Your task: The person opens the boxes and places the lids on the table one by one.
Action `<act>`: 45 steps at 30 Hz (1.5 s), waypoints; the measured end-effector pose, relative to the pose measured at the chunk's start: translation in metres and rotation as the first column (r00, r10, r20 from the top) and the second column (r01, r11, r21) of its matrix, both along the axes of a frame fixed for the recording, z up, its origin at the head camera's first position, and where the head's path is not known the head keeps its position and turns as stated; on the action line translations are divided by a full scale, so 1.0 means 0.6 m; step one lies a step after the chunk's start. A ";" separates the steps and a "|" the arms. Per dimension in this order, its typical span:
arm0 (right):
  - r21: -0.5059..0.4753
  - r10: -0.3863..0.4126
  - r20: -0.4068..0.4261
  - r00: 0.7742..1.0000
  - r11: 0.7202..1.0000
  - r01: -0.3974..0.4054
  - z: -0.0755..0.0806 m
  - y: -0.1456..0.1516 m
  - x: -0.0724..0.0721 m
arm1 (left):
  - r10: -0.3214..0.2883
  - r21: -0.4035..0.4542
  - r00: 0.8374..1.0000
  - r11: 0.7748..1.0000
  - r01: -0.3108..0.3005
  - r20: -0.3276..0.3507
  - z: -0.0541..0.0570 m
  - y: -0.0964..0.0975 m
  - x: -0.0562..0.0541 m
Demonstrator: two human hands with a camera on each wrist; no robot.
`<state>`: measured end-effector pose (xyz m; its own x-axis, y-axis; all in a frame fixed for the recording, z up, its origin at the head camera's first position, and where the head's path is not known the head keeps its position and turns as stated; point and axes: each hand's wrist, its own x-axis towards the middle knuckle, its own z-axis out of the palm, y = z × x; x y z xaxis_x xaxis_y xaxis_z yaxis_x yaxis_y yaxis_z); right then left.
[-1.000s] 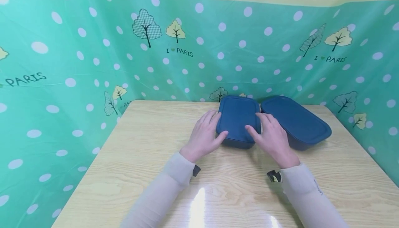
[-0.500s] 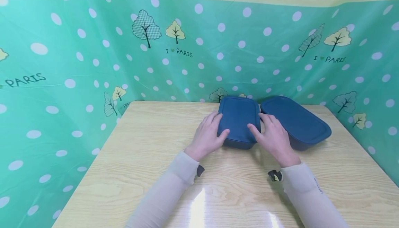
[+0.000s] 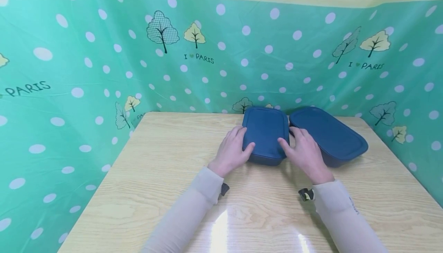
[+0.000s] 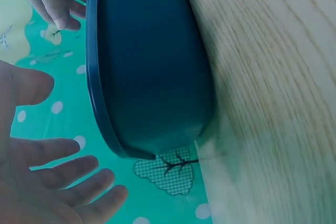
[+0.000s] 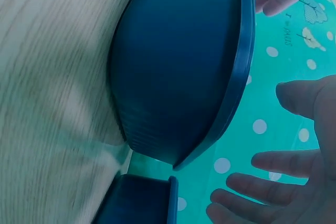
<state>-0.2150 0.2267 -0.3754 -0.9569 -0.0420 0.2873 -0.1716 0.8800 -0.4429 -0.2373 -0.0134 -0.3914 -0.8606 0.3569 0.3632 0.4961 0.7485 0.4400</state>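
A dark blue lidded food container (image 3: 265, 130) stands at the back of the table, between both hands. My left hand (image 3: 231, 149) is at its left side, fingers spread and thumb by the front left corner. In the left wrist view, that hand (image 4: 58, 182) has straight fingers and a gap between it and the container's wall (image 4: 152, 61). My right hand (image 3: 305, 152) hovers at the right side, between this container and a larger one, thumb near the lid's edge. The right wrist view shows the same hand (image 5: 283, 182) with extended fingers, apart from the container (image 5: 173, 66).
The larger dark blue lidded container (image 3: 330, 133) sits angled close on the right. Pale wood-grain table (image 3: 166, 176) extends to the left and front. A green polka-dot cloth (image 3: 207, 80) hangs behind and along both sides. Each wrist carries a small dark device.
Both hands have shifted slightly to the right. The right thumb has drawn back from over the lid towards its edge. Neither container has visibly moved.
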 end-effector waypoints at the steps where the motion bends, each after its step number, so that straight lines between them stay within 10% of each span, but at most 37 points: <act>1: 0.002 -0.002 0.003 1.000 1.000 0.002 0.000 0.001 0.000 | 0.003 0.002 1.000 1.000 -0.003 0.005 0.000 0.000 -0.001; 45: 0.015 0.007 0.204 0.979 1.000 -0.011 -0.012 0.008 -0.008 | 0.099 0.149 0.961 0.979 -0.140 0.257 -0.021 0.007 -0.008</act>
<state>-0.2200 0.2314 -0.3825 -0.9949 -0.0541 0.0857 -0.0874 0.8861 -0.4552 -0.2422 -0.0093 -0.4037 -0.9635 0.1992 0.1789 0.2676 0.7025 0.6595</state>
